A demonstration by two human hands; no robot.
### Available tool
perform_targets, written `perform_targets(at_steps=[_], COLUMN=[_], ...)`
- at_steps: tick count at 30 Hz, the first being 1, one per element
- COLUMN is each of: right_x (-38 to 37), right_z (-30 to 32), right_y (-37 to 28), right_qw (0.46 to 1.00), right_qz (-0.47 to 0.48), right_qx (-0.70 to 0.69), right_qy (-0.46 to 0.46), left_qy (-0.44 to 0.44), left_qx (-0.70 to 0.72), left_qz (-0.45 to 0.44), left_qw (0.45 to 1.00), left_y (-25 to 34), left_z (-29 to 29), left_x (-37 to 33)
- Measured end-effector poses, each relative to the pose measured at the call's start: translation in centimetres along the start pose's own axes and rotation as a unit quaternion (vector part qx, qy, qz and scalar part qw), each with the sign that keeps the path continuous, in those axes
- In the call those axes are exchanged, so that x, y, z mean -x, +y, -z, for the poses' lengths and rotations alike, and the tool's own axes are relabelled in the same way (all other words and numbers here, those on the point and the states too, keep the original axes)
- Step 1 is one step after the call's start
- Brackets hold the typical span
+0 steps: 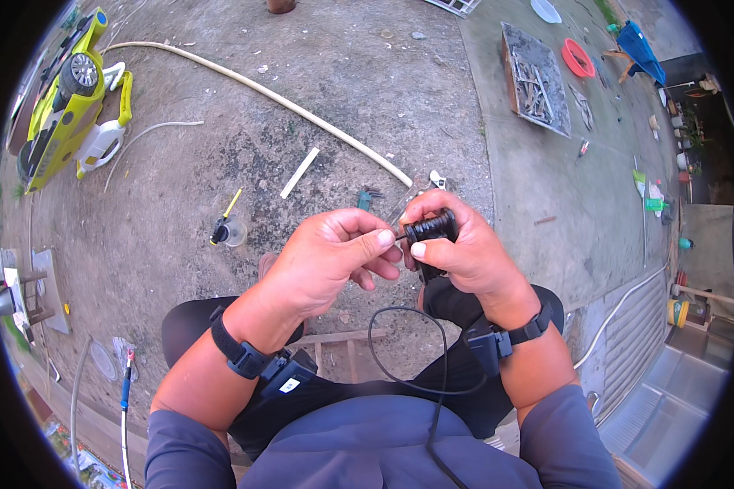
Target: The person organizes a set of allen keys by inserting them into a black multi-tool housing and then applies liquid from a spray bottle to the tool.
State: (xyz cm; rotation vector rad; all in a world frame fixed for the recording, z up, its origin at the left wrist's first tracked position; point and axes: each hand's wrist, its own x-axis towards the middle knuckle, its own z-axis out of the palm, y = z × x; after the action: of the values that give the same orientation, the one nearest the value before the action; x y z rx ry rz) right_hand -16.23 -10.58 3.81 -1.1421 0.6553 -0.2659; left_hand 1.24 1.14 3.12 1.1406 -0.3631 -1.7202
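In front of my lap, my right hand [477,257] wraps its fingers and thumb round a black ribbed cylindrical part [430,229]. A darker piece of that part hangs below my right thumb. From the left, my left hand [322,257] pinches a thin black rod or wire [400,237] where it meets the cylinder's end; its lower fingers are loosely curled. How far the rod goes in cannot be seen. Just beyond my hands, a teal-handled tool [369,198] and a metal wrench-like tool [437,179] lie on the ground.
A long beige hose [261,92] crosses the concrete ahead. Left of it are a white strip [300,173], a clear bottle [235,234] and a yellow-green toy car [69,114]. A grey tray [556,114] of scraps and a red basin [577,59] stand far right. A black cable [383,310] loops over my lap.
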Motion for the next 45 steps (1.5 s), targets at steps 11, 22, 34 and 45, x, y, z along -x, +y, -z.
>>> perform_targets(at_steps=[11,22,34,45], right_x=[-0.2,-0.3,-0.4,-0.3], right_z=[-0.8,-0.7,-0.1,0.0], right_y=[0.5,0.7,0.7,0.5], right_qw=[0.99,0.994,0.997,0.994], right_qz=[-0.05,-0.028,0.014,0.059], right_qx=[-0.135,-0.101,-0.064,0.081], right_qy=[-0.004,0.008,0.032,0.052], left_qy=[0.134,0.115,-0.025,-0.141], left_qx=[-0.427,-0.486,0.083,0.218], left_qz=[-0.437,-0.436,-0.079,0.071], left_qw=[0.781,0.749,0.993,0.963], left_y=[-1.4,-0.5,0.3,-1.5], left_z=[-0.5,-0.4,-0.4,0.4], left_x=[-0.2,0.0,0.5,0.3])
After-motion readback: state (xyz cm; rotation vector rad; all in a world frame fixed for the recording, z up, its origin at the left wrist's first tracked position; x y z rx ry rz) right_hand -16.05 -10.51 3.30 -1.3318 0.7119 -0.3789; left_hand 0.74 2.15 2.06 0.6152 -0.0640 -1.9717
